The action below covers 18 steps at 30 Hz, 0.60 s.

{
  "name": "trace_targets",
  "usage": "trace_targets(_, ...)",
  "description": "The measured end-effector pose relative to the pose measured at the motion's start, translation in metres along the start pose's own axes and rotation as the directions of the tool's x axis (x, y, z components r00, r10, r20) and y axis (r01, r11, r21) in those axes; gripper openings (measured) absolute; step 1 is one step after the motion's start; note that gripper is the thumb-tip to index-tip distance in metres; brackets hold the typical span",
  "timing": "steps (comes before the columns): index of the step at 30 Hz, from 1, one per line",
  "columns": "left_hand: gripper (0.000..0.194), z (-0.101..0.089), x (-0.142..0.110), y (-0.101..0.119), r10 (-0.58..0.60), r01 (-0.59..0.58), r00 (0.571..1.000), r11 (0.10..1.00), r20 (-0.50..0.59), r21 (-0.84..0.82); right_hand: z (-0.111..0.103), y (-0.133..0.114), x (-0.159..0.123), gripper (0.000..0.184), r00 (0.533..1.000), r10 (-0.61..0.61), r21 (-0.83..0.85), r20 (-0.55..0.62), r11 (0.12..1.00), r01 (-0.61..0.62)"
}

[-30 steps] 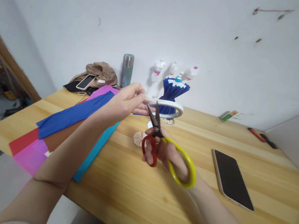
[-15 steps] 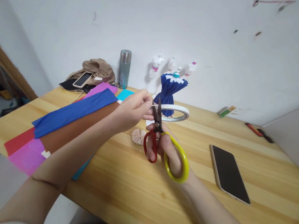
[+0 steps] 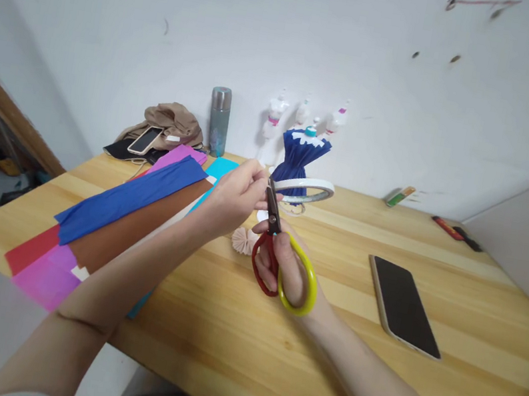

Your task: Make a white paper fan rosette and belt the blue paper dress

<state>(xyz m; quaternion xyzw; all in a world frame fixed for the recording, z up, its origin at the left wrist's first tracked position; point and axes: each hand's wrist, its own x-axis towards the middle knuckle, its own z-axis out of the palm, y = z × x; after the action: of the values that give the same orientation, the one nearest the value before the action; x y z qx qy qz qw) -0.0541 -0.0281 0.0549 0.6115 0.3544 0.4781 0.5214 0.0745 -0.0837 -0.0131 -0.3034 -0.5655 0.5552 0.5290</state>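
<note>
My left hand (image 3: 239,197) is closed in a pinch at the end of a roll of white tape (image 3: 317,185); the strip between the fingers is barely visible. The roll is tilted above the table, and what supports it I cannot tell. In my right hand (image 3: 290,263) are scissors (image 3: 297,284) with one red and one yellow handle loop. Their dark blades are together, pointing up beside my left fingertips. Under the hands lies a pleated pale pink paper fan (image 3: 243,240). Behind the tape stands a pleated blue paper dress (image 3: 298,156) with a teal cap on top.
Blue, brown, red and pink paper sheets (image 3: 132,203) lie on the left. A thermos (image 3: 218,123) stands behind them, beside a brown cloth (image 3: 175,122) and a phone (image 3: 145,139). Another phone (image 3: 403,306) lies on the right. Several white bottle figures (image 3: 276,115) stand against the wall.
The scissor blades have come together from apart, and the handle loops have drawn closer. The tape roll has shifted slightly up and left. My left hand has barely moved.
</note>
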Motion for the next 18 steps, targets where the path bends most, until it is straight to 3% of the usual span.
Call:
trace_targets(13,0.017,0.0004,-0.0038,0.0024,0.004,-0.002,1.000,0.995,-0.016,0.104,-0.0012,0.0073,0.0010,0.053,0.996,0.036,0.075,0.087,0.996,-0.042)
trace_targets(18,0.017,0.0009,-0.0020,0.0002,0.001,0.001,1.000,0.995,-0.018,0.098,-0.0007,0.0053,0.0008,0.051,0.998,0.016,-0.070,0.063,0.997,-0.011)
